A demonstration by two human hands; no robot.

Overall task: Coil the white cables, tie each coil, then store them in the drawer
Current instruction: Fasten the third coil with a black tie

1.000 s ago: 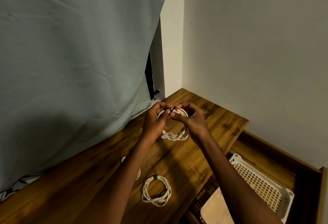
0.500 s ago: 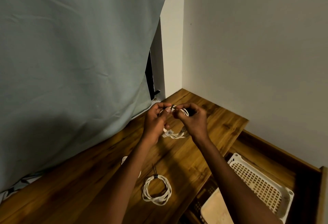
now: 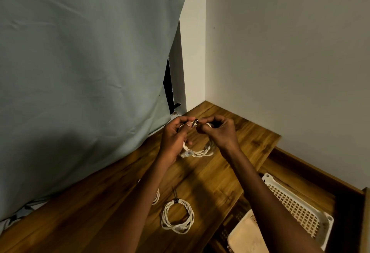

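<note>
Looks like a room in somebody's home, tucked into a corner. Plain painted walls point(image 3: 290, 62), a big grey-green curtain point(image 3: 80, 72) hanging down the left side, and a wood-grain worktop point(image 3: 230, 164) pushed right into the corner. An open drawer point(image 3: 312, 174) to the right holds white plastic baskets point(image 3: 296, 204).
</note>
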